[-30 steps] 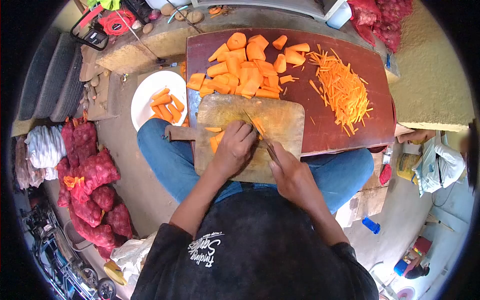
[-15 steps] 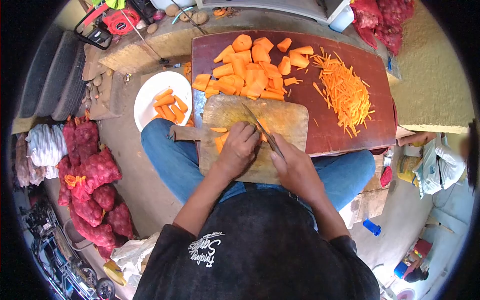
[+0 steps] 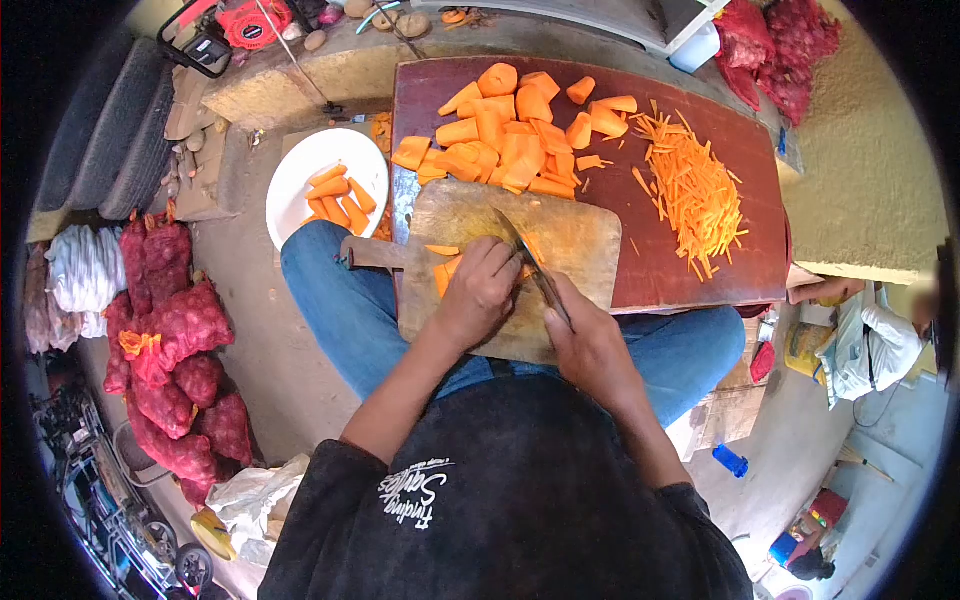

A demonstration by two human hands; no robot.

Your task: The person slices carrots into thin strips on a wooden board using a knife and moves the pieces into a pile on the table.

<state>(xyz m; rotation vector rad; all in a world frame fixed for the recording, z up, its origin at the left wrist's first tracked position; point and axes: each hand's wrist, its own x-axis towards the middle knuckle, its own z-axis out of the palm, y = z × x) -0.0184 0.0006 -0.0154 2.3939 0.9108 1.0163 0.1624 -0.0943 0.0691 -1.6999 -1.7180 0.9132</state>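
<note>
A wooden cutting board (image 3: 575, 235) with a handle lies at the near edge of the dark red table (image 3: 640, 275). My right hand (image 3: 590, 345) is closed round the handle of a knife (image 3: 528, 250), its blade slanting up and left across the board. Close beside the blade, my left hand (image 3: 482, 285) presses down with curled fingers on carrot, mostly hidden under them. Cut carrot pieces (image 3: 442, 272) show to the left of that hand. Beyond the board sit a heap of carrot chunks (image 3: 490, 135) and, to the right, a pile of thin carrot strips (image 3: 700, 195).
A white basin (image 3: 300, 165) holding several carrots stands left of the table. Red mesh sacks (image 3: 190, 330) fill the floor farther left, near stacked tires (image 3: 90, 130). At the right edge a person in a white shirt (image 3: 875, 340) is partly visible.
The whole view has shifted slightly. Both hands stay over the board in nearly the same pose, with the knife still against the carrot.
</note>
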